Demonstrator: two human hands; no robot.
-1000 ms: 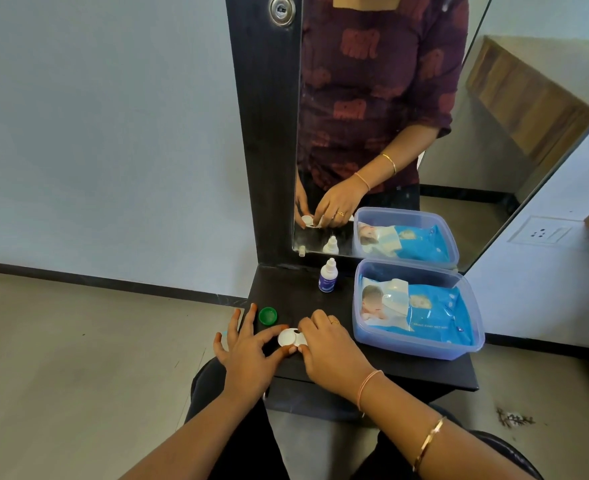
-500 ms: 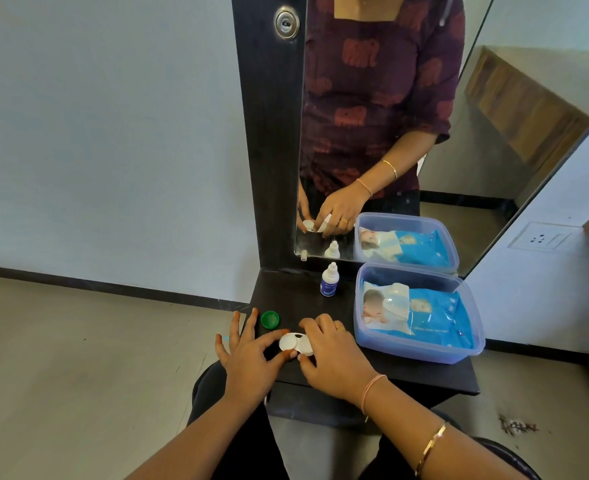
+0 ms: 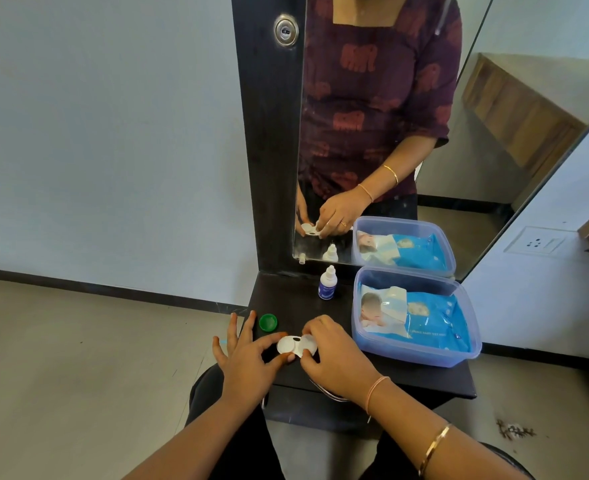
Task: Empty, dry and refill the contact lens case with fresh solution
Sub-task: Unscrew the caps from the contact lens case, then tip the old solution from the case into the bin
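contact lens case gripped in both hands over a dark shelf

largest first: a mirror [image 3: 407,133] stands behind a dark shelf [image 3: 303,306] and reflects the person's torso and hands. on the right of the shelf sits a clear plastic tub [image 3: 466,344] holding a blue pack of wipes [image 3: 421,317]. the left hand [image 3: 248,362] pinches the left well of the white contact lens case [image 3: 295,345] between thumb and forefinger, its other fingers spread. the right hand [image 3: 334,355] closes on the right end, where a white cap [image 3: 309,341] appears to sit; the fingers hide much of it. the case is held just above the front edge of the shelf, between the hands. a small solution bottle [image 3: 327,284] stands upright near the mirror, well apart from the case. a green cap [image 3: 267,322] lies just beside the left fingers, so the left well is already open. judged step: unscrewing the second cap, ahead of emptying. the next move calls for a steady counter-hold by the left hand while the right twists, then setting that cap down on the shelf.
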